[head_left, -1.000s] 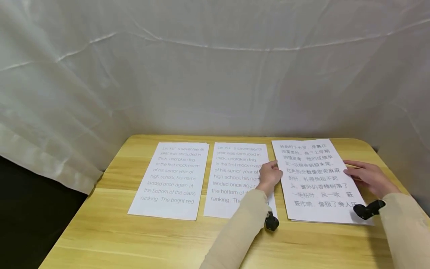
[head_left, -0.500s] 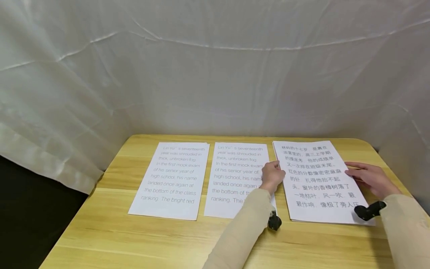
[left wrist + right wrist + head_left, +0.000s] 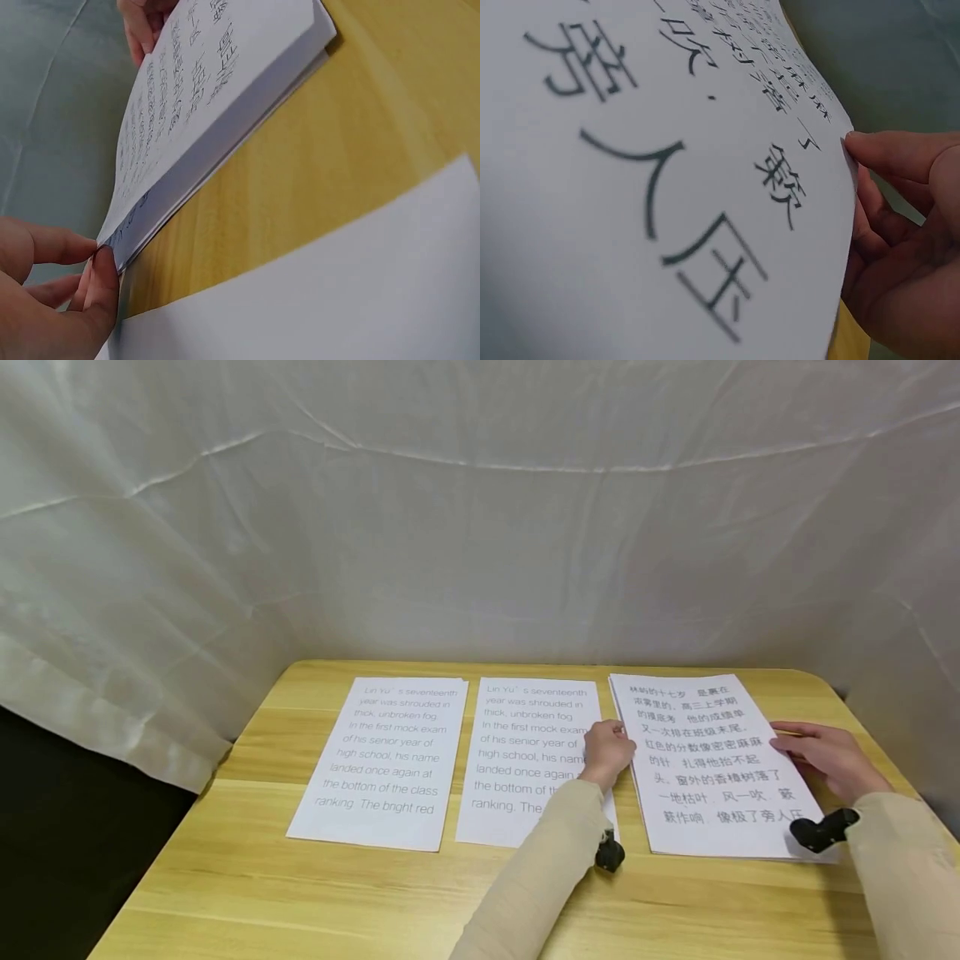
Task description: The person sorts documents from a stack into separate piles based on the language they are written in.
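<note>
In the head view a sheet of paper printed with Chinese characters [image 3: 697, 768] lies at the right, over other paper. My left hand [image 3: 609, 752] pinches its left edge between thumb and fingertips. The left wrist view shows that edge raised above the paper below [image 3: 135, 217], where some print shows. At the opposite edge is my right hand [image 3: 832, 760]. In the right wrist view its thumb [image 3: 885, 150] lies at the sheet's edge and the other fingers curl underneath, partly hidden.
Two sheets with English text lie to the left: a middle sheet [image 3: 517, 760], partly covered by the left forearm, and a far-left sheet [image 3: 375, 760]. All rest on a wooden table [image 3: 360, 893]. A pale curtain [image 3: 480, 543] hangs behind.
Over the second, the Chinese-printed sheet has shifted slightly right and toward me, with the left hand moving along. The right hand has barely moved, and both hands keep their hold.
</note>
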`<state>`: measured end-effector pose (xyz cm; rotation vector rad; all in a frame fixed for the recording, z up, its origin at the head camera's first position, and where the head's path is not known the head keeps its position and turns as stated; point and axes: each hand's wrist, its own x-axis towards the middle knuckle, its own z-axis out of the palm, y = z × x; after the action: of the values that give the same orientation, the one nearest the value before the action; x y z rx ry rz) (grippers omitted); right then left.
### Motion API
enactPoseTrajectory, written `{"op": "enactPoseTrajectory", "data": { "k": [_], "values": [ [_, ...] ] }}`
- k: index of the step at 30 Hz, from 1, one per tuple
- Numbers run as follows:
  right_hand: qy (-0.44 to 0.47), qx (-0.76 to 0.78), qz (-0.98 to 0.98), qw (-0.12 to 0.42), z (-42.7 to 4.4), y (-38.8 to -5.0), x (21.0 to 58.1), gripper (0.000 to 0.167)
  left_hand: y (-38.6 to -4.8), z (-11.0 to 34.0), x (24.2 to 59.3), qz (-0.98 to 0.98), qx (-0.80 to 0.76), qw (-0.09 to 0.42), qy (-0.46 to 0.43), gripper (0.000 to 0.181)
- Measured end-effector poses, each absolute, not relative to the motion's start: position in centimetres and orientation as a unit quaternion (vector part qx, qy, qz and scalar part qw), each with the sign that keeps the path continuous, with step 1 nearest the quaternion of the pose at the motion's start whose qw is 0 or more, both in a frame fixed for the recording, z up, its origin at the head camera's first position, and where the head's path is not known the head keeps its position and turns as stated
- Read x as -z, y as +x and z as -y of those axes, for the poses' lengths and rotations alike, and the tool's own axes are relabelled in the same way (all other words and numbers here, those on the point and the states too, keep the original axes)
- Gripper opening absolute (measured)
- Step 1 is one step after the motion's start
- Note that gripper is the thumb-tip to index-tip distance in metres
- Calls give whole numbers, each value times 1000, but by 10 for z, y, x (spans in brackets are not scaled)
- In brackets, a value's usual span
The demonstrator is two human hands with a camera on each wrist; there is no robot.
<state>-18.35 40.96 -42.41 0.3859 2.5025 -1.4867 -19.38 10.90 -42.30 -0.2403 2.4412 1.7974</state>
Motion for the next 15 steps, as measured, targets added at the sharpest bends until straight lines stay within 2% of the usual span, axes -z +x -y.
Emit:
{"op": "enactPoseTrajectory", "data": {
  "k": [1,4,7,8,11,12,14,15],
  "values": [
    [132,505,-847,100,-410,-183,424,73,-194,-108,423,-804,-587,48,-78,35],
    [133,504,-849,87,-410,-183,425,72,-193,-107,423,-814,-574,48,-74,4],
    [143,496,-853,79,-411,-182,425,74,-193,-106,423,-826,-558,40,-67,30],
    [146,490,-856,79,-411,-182,425,74,-192,-106,422,-828,-556,38,-64,32],
    [154,478,-861,88,-411,-181,424,78,-190,-105,418,-835,-547,25,-52,5],
    [153,472,-864,91,-411,-181,424,79,-190,-104,417,-835,-547,25,-50,10],
    [155,465,-867,95,-409,-181,424,80,-189,-101,413,-835,-548,24,-42,31],
    [154,459,-870,94,-409,-182,424,80,-189,-99,412,-836,-547,24,-38,34]
  ]
}}
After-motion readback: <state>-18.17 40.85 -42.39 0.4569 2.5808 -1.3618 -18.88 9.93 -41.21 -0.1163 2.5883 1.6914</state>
